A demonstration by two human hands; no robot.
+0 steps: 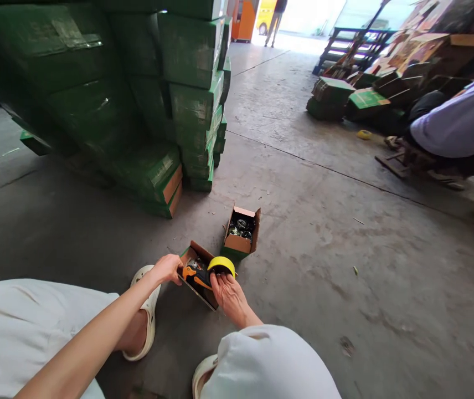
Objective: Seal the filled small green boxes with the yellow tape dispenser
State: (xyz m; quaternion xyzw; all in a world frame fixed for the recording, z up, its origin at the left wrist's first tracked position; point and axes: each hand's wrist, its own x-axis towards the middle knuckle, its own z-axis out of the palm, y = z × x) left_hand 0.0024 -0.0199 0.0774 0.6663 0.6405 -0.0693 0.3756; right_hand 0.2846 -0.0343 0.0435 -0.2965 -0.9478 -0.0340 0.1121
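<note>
An open cardboard box (201, 298) stands on the floor between my feet, with items inside that I cannot make out. My left hand (169, 270) grips its left edge, fingers bent round the corner. Across the top of this box lies a tape dispenser (195, 275) with an orange and black body and a yellow tape roll (221, 262). My right hand (231, 297) is closed on the dispenser at the roll; its thumb is partly hidden. Just behind stands a second open box (237, 244), holding dark things in clear plastic.
Stacked green cartons (191, 55) rise at the left. At the right a person in a lilac top (461, 119) sits low near piled green boxes (330, 91) and a yellow tape roll (364, 134). A blue pallet (353, 44) stands behind; another person (276, 22) is at the doorway.
</note>
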